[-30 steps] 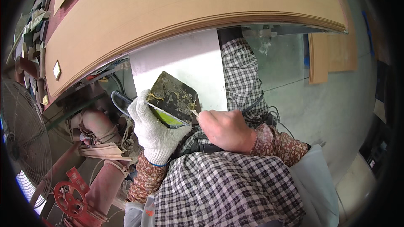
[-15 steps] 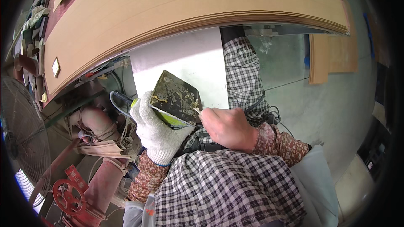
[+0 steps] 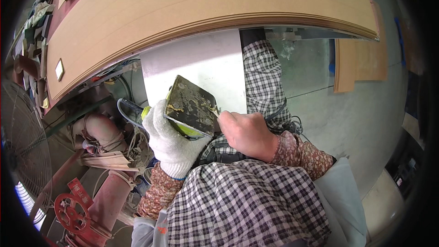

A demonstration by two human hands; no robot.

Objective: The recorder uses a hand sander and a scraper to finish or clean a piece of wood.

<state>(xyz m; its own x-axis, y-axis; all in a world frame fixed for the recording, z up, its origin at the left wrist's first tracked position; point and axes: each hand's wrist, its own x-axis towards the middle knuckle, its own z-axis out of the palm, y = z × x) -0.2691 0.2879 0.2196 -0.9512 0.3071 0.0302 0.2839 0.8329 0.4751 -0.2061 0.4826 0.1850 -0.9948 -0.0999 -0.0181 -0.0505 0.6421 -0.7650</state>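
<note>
In my white-gloved left hand [image 3: 167,139] is a green-bodied power sander [image 3: 185,129], turned so its square base faces up. That base is dark and worn, with yellowish crusts of residue and a pale scuffed edge. A grey cable runs off on the left side. My bare right hand [image 3: 247,132] is closed at the base's right edge, thumb and fingers pinched together. Something small and pale pokes out from the fingertips against the base; too little of it shows to name it. Both hands are above my checked apron [image 3: 247,201].
Stacked brown boards [image 3: 206,0] span the far side, above a white panel [image 3: 196,64]. On the left stand a wire-caged fan [image 3: 27,146], a red handwheel valve [image 3: 72,213] and dusty red pipes [image 3: 98,130]. More boards [image 3: 359,59] lean at the right.
The sander stays in my left hand at nearly the same tilt. My right hand has shifted slightly up along the base's right edge, still pinched.
</note>
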